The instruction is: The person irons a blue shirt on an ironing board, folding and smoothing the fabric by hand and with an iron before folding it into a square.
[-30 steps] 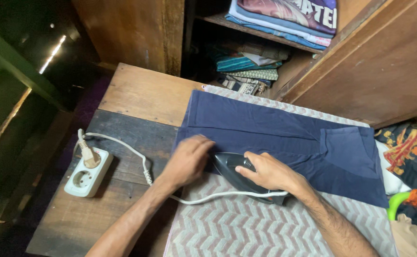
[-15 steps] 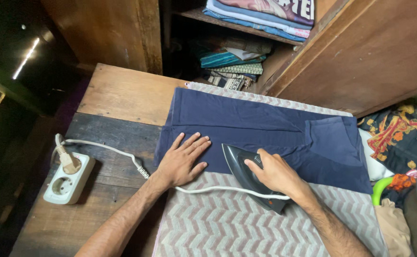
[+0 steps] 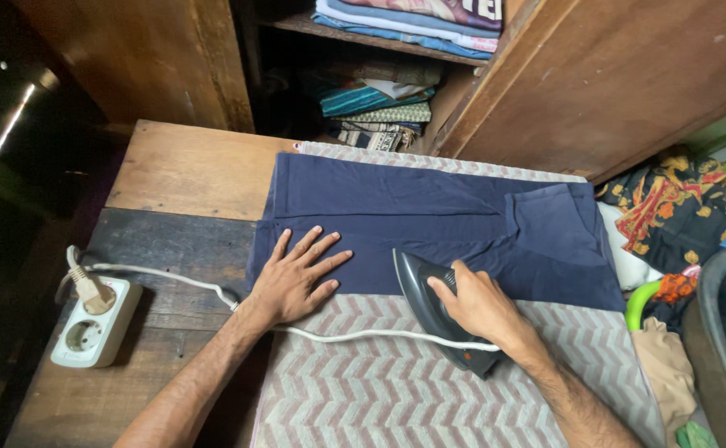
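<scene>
Since a second ago the left hand [image 3: 292, 278] has gone from bunched up next to the iron [image 3: 433, 305] to spread flat, fingers fanned out, pinning the near-left part of the navy garment [image 3: 429, 224], and the iron has slid right and back so its tip sits on the garment's near edge while its heel is over the mat. The right hand [image 3: 479, 305] is wrapped tight around the iron's handle. The garment lies spread across the far half of the chevron mat [image 3: 412, 390], with a fold or pocket-like panel at its right end. Judging by the look of it, the left and middle stretch is pretty smooth already, the long crease running down the middle and the right panel look like what's left, but honestly hard to call from here. The white cord [image 3: 363, 335] trails from the iron across the mat, past the left wrist, to a white socket strip [image 3: 89, 328] on the wooden table [image 3: 189, 170]. Beyond the table there's a wooden cupboard [image 3: 628, 75] with folded clothes [image 3: 379, 108] stacked on its shelves, and off to the right a patterned cloth [image 3: 670, 199] plus a dark basket [image 3: 723, 332].
</scene>
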